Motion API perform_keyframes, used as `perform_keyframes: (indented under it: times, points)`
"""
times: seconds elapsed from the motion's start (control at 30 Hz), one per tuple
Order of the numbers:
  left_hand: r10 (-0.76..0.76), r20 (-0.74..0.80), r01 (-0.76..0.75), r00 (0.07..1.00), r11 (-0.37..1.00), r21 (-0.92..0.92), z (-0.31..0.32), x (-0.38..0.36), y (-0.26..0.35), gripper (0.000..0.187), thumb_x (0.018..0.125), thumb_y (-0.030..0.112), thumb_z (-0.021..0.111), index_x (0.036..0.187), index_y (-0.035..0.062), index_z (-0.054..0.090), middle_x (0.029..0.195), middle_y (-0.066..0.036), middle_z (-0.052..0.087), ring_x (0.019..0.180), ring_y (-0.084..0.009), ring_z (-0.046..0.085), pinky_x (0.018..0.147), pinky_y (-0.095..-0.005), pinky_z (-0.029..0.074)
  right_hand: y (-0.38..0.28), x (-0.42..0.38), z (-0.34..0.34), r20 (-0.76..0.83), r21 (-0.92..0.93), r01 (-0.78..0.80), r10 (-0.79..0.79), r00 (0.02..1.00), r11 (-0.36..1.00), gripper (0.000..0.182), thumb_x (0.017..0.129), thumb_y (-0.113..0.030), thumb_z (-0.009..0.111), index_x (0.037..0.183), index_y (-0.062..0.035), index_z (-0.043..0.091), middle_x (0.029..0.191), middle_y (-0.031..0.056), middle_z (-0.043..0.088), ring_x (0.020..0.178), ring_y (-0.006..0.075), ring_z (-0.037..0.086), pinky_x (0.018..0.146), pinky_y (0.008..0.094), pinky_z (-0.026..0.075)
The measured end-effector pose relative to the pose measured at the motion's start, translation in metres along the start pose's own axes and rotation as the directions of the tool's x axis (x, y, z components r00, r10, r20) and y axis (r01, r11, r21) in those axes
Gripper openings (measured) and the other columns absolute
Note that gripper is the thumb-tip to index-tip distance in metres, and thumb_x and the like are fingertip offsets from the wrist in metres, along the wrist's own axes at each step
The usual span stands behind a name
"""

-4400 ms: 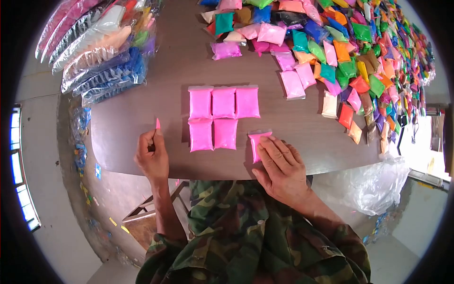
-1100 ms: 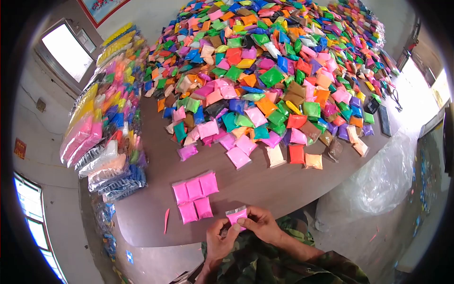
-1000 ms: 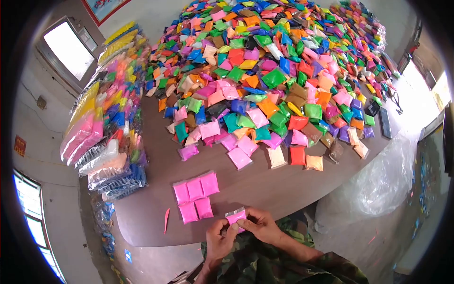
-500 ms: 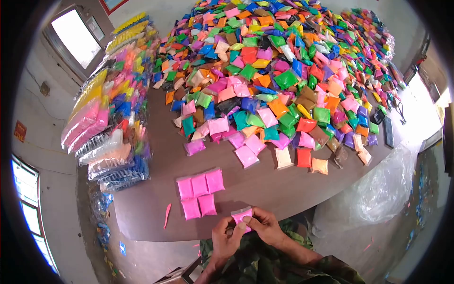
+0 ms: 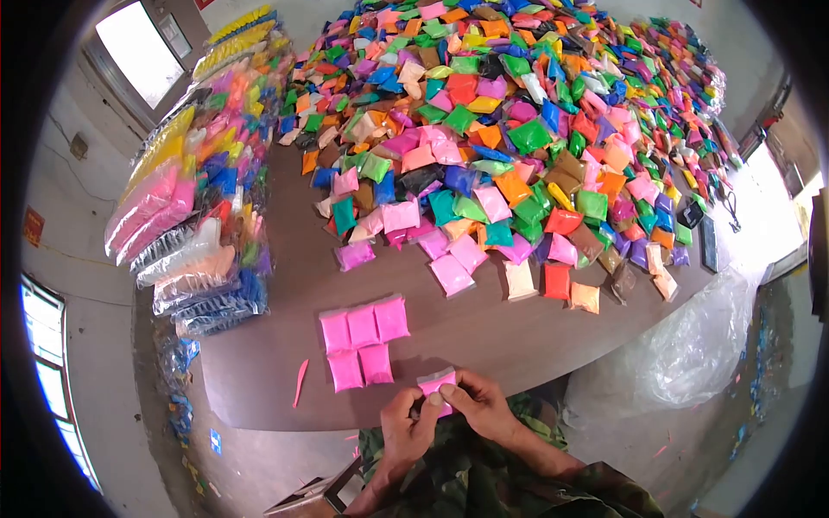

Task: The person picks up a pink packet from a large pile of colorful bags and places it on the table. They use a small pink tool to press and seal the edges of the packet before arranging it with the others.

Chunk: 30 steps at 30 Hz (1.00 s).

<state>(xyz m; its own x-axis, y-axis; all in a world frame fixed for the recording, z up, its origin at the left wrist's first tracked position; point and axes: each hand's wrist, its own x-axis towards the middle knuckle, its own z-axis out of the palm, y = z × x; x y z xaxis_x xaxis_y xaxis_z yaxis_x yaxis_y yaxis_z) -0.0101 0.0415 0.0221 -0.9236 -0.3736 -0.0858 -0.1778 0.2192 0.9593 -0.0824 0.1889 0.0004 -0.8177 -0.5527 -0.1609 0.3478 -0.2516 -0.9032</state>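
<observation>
A small pink packet with a clear top edge is pinched between both hands at the table's front edge. My left hand grips its left side, and my right hand holds its right side, thumbs on the front. To the left, several pink packets lie side by side in two rows on the brown table. Left of these rests a thin pink tool.
A large heap of colourful packets covers the back of the table. Bagged stacks stand at the left. A clear plastic bag hangs at the right edge, near a dark phone-like object.
Both hands still hold the pink packet, which now sits slightly higher and further left in view. The whole view has shifted a little; the packets on the table appear unmoved.
</observation>
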Motion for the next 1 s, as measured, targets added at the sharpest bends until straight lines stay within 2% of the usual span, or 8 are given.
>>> perform_keyframes:
  times: [0.13,0.23,0.43,0.53,0.63,0.73,0.93,1.0]
  points:
    - [-0.124,0.043,0.131,0.991,0.962,-0.238,0.004,0.0,0.018,0.019,0.099,0.013,0.073,0.106,-0.0044,0.067,0.077,-0.001,0.066,0.065,-0.0053,0.058,0.057,-0.0238,0.048,0.003,-0.001,-0.001,-0.038,0.031,0.048,-0.046,0.998,0.998,0.019,0.107,-0.017,0.064,0.115,0.0,0.067,0.098,-0.0038,0.065,0.091,0.0031,0.056,0.08,0.022,0.048]
    - [-0.184,0.058,0.192,0.981,0.964,-0.183,0.002,-0.003,0.012,0.018,0.099,0.011,0.073,0.108,-0.004,0.068,0.078,-0.001,0.067,0.066,-0.0053,0.059,0.058,-0.0234,0.049,0.005,-0.001,-0.001,-0.059,0.072,0.048,-0.044,0.997,0.996,0.018,0.107,-0.015,0.064,0.117,-0.0001,0.067,0.099,-0.0034,0.066,0.092,0.0036,0.057,0.081,0.0216,0.048]
    - [-0.021,-0.025,0.021,0.999,0.999,-0.029,-0.002,0.0,-0.003,0.014,0.1,0.01,0.071,0.103,-0.0029,0.067,0.074,0.0,0.064,0.062,-0.0039,0.056,0.054,-0.0238,0.045,-0.01,0.002,0.007,0.013,0.114,-0.025,0.024,1.0,0.993,0.025,0.106,-0.011,0.064,0.129,-0.0004,0.065,0.096,-0.0049,0.062,0.09,0.0041,0.057,0.076,0.0224,0.049]
    - [-0.061,-0.053,0.06,0.997,0.998,-0.008,-0.003,0.002,0.001,0.016,0.098,0.01,0.073,0.105,-0.0035,0.068,0.074,-0.003,0.066,0.067,-0.0038,0.053,0.056,-0.0252,0.043,-0.009,0.003,0.001,0.05,0.074,-0.044,0.04,0.998,0.996,0.031,0.106,-0.011,0.065,0.135,-0.0004,0.063,0.094,-0.0056,0.061,0.085,0.0034,0.056,0.071,0.022,0.047]
    - [-0.069,-0.001,0.069,0.998,0.996,-0.054,-0.003,0.002,0.001,0.019,0.099,0.012,0.074,0.107,-0.0035,0.069,0.077,-0.003,0.067,0.07,-0.0041,0.055,0.057,-0.0248,0.045,-0.005,0.001,-0.002,0.017,0.039,-0.032,0.031,0.999,0.999,0.032,0.105,-0.011,0.066,0.135,-0.0002,0.063,0.092,-0.0059,0.06,0.081,0.0029,0.054,0.068,0.0215,0.045]
    - [-0.137,0.037,0.142,0.99,0.962,-0.235,-0.004,0.001,0.018,0.022,0.099,0.015,0.074,0.109,-0.0033,0.068,0.079,-0.002,0.067,0.071,-0.0043,0.056,0.058,-0.0242,0.046,-0.008,-0.001,0.002,-0.048,-0.005,-0.053,0.052,0.997,0.999,0.03,0.105,-0.013,0.067,0.132,-0.0002,0.064,0.091,-0.0062,0.06,0.079,0.003,0.053,0.066,0.0215,0.045]
    - [-0.229,0.085,0.242,0.97,0.949,-0.2,-0.002,-0.005,0.009,0.022,0.1,0.017,0.073,0.102,-0.0035,0.067,0.077,0.001,0.064,0.065,-0.0035,0.055,0.057,-0.0229,0.045,-0.003,-0.001,0.002,-0.078,-0.051,-0.042,0.038,0.996,0.998,0.028,0.105,-0.014,0.067,0.129,-0.0004,0.065,0.091,-0.0059,0.061,0.079,0.0033,0.054,0.068,0.0215,0.047]
    - [-0.174,0.048,0.178,0.984,0.976,-0.124,-0.003,-0.004,0.004,0.02,0.1,0.016,0.072,0.098,-0.0029,0.066,0.074,0.002,0.063,0.065,-0.0024,0.051,0.055,-0.0231,0.042,-0.002,-0.001,0.0,-0.055,-0.071,-0.055,0.051,0.997,0.996,0.028,0.105,-0.014,0.067,0.129,-0.0003,0.065,0.092,-0.0053,0.063,0.08,0.0035,0.055,0.07,0.0215,0.048]
